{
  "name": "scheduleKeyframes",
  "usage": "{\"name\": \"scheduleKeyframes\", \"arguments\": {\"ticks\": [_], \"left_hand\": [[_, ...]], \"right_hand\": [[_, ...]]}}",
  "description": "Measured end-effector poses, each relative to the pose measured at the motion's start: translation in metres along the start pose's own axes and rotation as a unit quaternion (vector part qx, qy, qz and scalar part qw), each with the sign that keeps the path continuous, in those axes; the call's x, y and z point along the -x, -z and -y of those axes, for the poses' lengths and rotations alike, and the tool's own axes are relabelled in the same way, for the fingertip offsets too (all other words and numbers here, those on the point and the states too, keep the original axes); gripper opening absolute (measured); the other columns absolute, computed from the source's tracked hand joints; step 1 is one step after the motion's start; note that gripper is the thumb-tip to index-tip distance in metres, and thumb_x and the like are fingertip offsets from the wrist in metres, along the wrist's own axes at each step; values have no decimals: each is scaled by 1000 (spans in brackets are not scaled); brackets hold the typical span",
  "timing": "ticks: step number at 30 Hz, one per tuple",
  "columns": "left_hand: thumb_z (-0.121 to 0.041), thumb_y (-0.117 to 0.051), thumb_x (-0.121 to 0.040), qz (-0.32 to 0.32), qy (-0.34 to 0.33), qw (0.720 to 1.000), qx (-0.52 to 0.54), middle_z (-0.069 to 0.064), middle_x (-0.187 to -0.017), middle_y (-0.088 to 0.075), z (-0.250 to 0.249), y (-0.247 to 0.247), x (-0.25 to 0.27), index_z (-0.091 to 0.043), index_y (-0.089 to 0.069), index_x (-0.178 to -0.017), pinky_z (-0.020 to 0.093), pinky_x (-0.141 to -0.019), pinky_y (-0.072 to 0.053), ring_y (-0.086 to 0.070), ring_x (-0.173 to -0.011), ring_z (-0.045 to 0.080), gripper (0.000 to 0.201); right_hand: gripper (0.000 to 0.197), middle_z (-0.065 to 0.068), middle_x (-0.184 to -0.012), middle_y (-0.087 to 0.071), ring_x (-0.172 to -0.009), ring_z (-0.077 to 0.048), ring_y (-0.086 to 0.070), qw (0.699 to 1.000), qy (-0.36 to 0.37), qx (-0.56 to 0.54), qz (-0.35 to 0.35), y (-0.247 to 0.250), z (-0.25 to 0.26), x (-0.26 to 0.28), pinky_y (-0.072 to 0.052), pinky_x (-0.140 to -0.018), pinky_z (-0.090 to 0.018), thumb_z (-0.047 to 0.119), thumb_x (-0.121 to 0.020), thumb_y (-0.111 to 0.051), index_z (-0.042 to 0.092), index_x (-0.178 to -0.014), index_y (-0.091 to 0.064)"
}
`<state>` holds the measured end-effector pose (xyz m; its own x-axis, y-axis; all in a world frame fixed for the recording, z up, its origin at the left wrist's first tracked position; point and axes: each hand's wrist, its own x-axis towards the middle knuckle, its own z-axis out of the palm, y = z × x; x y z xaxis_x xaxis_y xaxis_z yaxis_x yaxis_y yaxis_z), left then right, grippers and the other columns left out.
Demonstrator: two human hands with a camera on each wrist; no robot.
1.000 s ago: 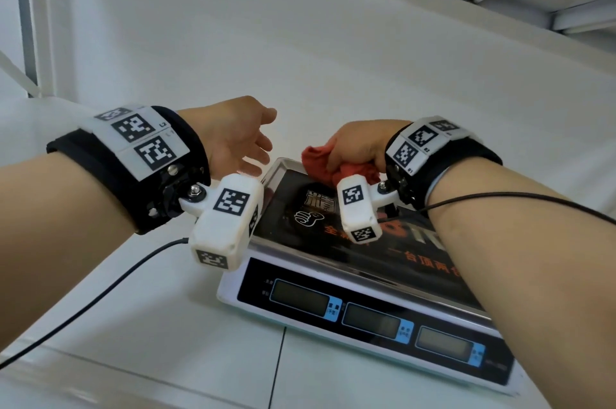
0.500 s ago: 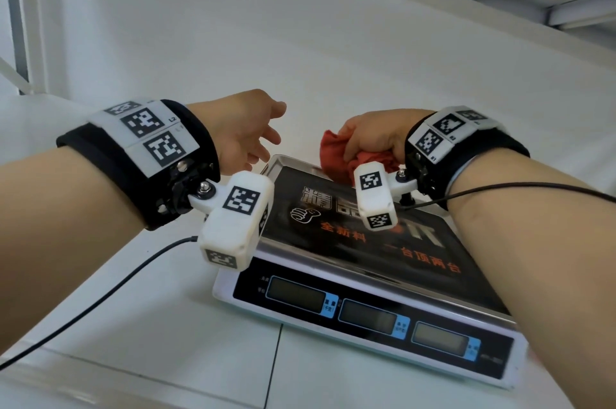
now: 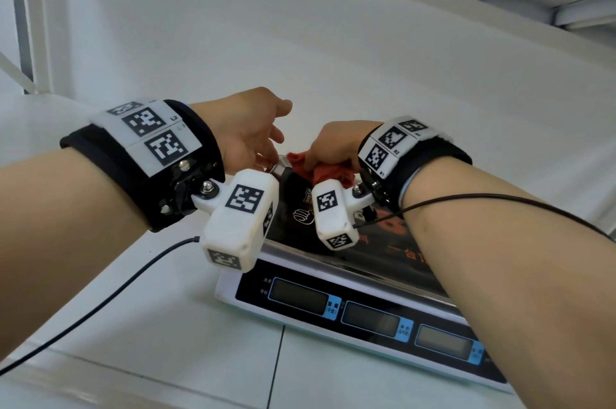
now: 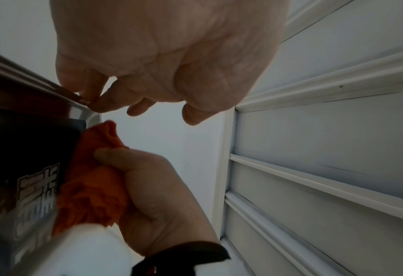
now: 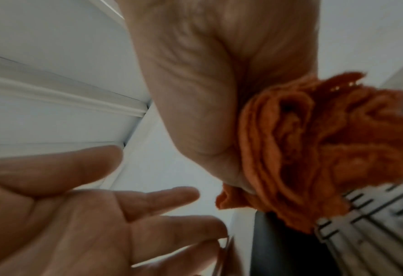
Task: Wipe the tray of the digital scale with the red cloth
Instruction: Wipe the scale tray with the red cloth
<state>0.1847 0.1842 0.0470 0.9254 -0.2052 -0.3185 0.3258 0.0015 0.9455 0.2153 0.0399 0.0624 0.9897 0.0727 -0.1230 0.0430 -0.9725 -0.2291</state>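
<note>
Red cloth (image 3: 328, 170) bunched in right hand (image 3: 336, 145), pressed on far left corner of scale tray (image 3: 333, 247); earlier it sat further right along the far edge. Left hand (image 3: 248, 132) open, fingers relaxed, fingertips (image 4: 94, 101) now touching tray corner rim, just left of cloth. Scale (image 3: 350, 312) on white bench (image 3: 160, 325).

Red cloth (image 3: 328, 172), tray (image 3: 380, 235) black with orange print, scale (image 3: 233, 295) white with blue-tagged displays, worktop (image 3: 150, 325) white.
</note>
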Motion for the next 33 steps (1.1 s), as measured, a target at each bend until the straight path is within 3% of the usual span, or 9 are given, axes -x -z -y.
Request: {"name": "scheduleKeyframes", "arguments": {"ticks": [2,5,8,11,14,19,23,26,33], "left_hand": [[-48,-40,-97,5,2,1000,-1,30,-146,-36,1,2,-3,-1,-37,-142,46,-90,-41,-39,-132,38,65],[-49,-41,-96,8,6,1000,-3,27,-138,-46,1,2,-2,-1,-40,-138,45,-78,-45,-47,-123,36,63],[-49,-40,-97,3,5,1000,-8,26,-137,-48,0,2,1,-2,-39,-138,43,-65,-45,-51,-117,35,62],[-49,-39,-97,-2,7,1000,-12,29,-141,-41,-3,-1,4,-4,-38,-139,42,-60,-45,-52,-115,36,62],[-50,-40,-96,2,7,1000,-6,33,-145,-34,-5,-4,5,-4,-37,-140,46,-67,-46,-44,-127,41,63],[-48,-39,-98,5,11,1000,21,33,-148,-30,-12,-7,8,-5,-27,-149,47,-73,-44,-31,-137,43,68],[-49,-40,-98,44,20,998,43,33,-151,-23,-17,-12,5,-8,-18,-153,62,-90,-39,-22,-139,49,72],[-50,-39,-97,54,36,997,43,34,-152,-18,-18,-19,1,-10,-17,-153,63,-95,-32,-17,-140,51,72],[-50,-36,-98,45,37,998,20,38,-149,-21,-26,-29,-4,-6,-17,-152,62,-106,-22,-18,-140,49,72]], "right_hand": [[7,-2,-75,-71,-53,-10,-69,1000,14,-14,11,-1,8,-1,-56,-48,-21,20,-86,-71,15,-81,-68],[25,-13,-101,-75,-81,-24,-74,999,35,23,33,-4,15,2,-61,-82,-38,20,-85,-70,5,-104,-70],[32,-14,-106,-73,-75,-21,-67,995,64,36,66,-2,16,14,-58,-72,-35,16,-87,-68,4,-117,-68],[26,-16,-104,-75,-83,-24,-67,988,90,4,129,4,7,24,-58,-83,-43,6,-89,-63,5,-113,-70],[24,-6,-82,-75,-72,-22,-69,985,52,-66,149,13,-5,30,-57,-68,-34,-2,-87,-61,9,-105,-73],[33,-16,-114,-71,-101,-32,-70,999,-38,20,-25,26,-34,19,-56,-94,-43,10,-88,-63,4,-120,-63],[30,-7,-101,-72,-82,-21,-70,997,-74,20,-17,19,-51,15,-60,-70,-30,15,-90,-63,10,-119,-67],[30,-6,-97,-74,-80,-20,-72,997,-68,37,-22,12,-50,17,-59,-71,-30,25,-91,-63,9,-117,-70],[35,-13,-124,-69,-116,-29,-64,987,29,102,119,21,-35,42,-51,-103,-44,16,-91,-67,9,-125,-67]]}}
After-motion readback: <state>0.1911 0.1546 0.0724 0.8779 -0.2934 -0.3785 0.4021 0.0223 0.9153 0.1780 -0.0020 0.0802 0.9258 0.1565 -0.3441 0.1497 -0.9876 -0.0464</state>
